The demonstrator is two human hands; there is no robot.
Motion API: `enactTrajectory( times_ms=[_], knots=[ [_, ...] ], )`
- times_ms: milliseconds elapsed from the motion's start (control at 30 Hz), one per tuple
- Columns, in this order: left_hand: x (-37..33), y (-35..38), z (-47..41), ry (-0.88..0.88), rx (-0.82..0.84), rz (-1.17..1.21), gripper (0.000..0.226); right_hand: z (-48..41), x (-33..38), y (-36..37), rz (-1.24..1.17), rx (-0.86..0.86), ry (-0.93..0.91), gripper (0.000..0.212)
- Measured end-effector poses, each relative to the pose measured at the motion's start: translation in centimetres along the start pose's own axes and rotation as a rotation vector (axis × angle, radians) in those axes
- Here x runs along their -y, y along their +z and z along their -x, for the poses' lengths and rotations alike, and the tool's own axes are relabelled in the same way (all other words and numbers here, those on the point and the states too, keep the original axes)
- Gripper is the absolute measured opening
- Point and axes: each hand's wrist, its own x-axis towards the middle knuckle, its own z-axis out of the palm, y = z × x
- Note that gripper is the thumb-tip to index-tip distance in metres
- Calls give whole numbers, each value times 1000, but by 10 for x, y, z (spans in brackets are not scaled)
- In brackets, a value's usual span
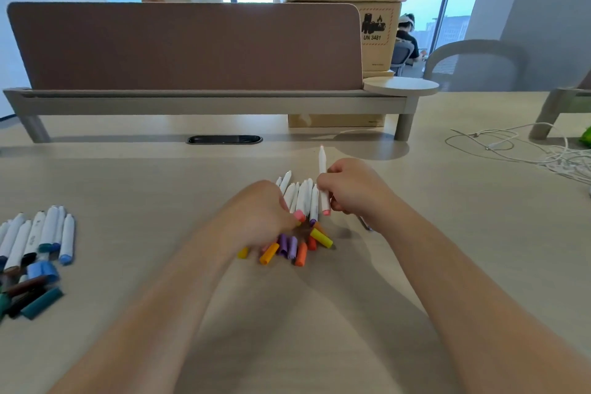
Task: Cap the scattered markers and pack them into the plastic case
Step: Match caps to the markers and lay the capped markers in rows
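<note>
Head cam: white marker (322, 166) clasped in right grip (351, 190) over surface (128, 182).
Marker is pinched approx. upright, pink end down; left grip (259, 221) is curled onto loose caps (300, 253), hold can't be told; other markers (302, 193) are laid btwn grips.

Just one head-worn wide-angle cam, looking forward and down over the counter (128, 176) (pretty close), brown divider panel (185, 45) straight ahead.
</note>
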Motion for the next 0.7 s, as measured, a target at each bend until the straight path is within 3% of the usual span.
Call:
enactTrajectory(
  times_ms=[267, 300, 367, 533, 700],
  knots=[
    [28, -22, -4, -77, -35, 1002, 3, 6, 5, 8, -43, 89, -81, 21],
    [29, -21, -5, -79, -39, 1073, 10, 7, 6, 9, -57, 104, -90, 22],
    [33, -19, -9, -80, -70, 1170, 22, 12, 8, 9, -102, 160, -102, 23],
    [38, -18, -13, -103, -163, 1343, 15, 23, 14, 10, -148, 343, -132, 21],
    [36, -14, -13, -105, -153, 1344, 16, 27, 16, 13, -69, 366, -157, 21]
  ],
)
